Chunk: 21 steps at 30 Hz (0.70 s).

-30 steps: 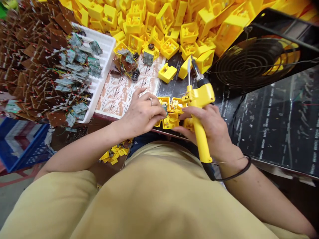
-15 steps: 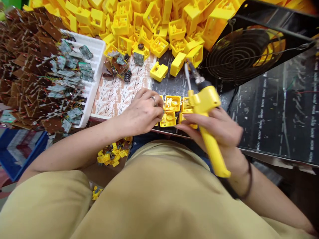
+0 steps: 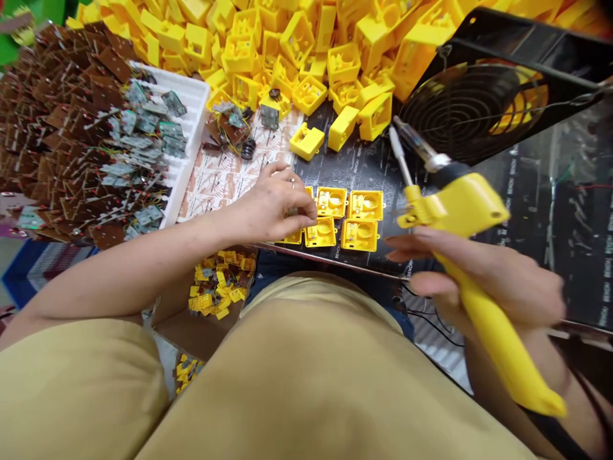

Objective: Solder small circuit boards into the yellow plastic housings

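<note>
R hand (image 3: 522, 284) on soldering gun (image 3: 460, 204); L hand (image 3: 265, 207) at yellow cases (image 3: 360, 235)

R fingers wrapped round gun, which slants fwd & left; L palm down, fingers half-curled over cases' L end, can't tell if gripping; cases open-side up nr bench (image 3: 354, 169) edge.

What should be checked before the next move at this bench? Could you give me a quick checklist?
1. Yellow tool held: ok, it is in the right hand.
2. Tool's tips away from the left hand: ok, they point away from it, toward the far side of the bench.
3. Small yellow cases open side up: ok for those to the right of the left hand.
4. Left hand's hold: cannot tell, its fingers hide whatever may be between them.
5. Tips hot: cannot tell by sight.
6. Fan running: cannot tell.
</note>
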{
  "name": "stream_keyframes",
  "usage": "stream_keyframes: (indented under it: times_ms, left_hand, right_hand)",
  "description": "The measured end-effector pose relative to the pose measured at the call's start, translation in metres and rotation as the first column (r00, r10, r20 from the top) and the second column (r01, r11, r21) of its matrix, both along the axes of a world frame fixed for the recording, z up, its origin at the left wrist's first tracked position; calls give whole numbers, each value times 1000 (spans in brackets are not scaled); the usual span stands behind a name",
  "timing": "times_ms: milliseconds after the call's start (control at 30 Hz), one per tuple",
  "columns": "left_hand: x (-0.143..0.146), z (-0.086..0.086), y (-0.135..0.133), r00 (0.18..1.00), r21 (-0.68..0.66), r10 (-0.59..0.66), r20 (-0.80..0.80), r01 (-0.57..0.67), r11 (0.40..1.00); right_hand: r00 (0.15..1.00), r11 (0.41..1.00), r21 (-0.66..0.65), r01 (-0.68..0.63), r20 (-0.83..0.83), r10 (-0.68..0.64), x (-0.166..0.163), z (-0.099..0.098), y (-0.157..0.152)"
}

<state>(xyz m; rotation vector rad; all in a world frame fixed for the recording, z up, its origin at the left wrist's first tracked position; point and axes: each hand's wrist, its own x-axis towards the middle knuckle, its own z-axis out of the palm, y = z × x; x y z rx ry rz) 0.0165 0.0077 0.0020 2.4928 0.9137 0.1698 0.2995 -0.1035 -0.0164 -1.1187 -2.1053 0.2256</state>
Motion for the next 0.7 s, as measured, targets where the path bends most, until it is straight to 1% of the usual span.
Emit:
stream_keyframes:
  times_ms: [33, 100, 133, 200, 300, 367, 433, 533, 633, 700]
  left_hand:
    - [-1, 2, 1, 1000, -32, -3, -11, 3, 999]
    - [-2, 5, 2, 999, -104, -24, -35, 20, 994]
    - [-3, 7, 2, 999, -132, -27, -38, 22, 991]
    - [-4, 9, 2, 1000, -158, -6, -26, 2, 987]
    - [-3, 8, 2, 1000, -149, 16, -22, -19, 989]
    - [0, 7, 1, 999, -109, 20, -43, -25, 994]
    - [4, 7, -1, 997, -36, 18, -78, -21, 999]
    - [11, 6, -4, 988, 74, -43, -148, 54, 996]
    - [16, 4, -8, 975, 166, -122, -188, 154, 974]
    - [19, 4, -10, 967, 223, -133, -218, 182, 958]
  right_hand:
    - [994, 992, 75, -105, 4, 105, -8, -6, 7]
    - [996, 988, 132, -82, -34, 87, -21, -18, 18]
    - [997, 987, 154, -44, -51, 53, -27, -23, 22]
    - [999, 980, 200, -9, -49, 19, -37, -30, 26]
    - [998, 964, 261, -54, 52, 42, -49, -35, 30]
    - [990, 956, 282, -75, 138, 37, -56, -38, 31]
    - [984, 956, 288, -52, 177, 0, -62, -42, 31]
    - [987, 959, 281, 21, 147, -65, -70, -49, 26]
    - [985, 955, 282, 96, 109, -131, -75, -55, 22]
    - [984, 950, 283, 129, 86, -159, -76, -56, 22]
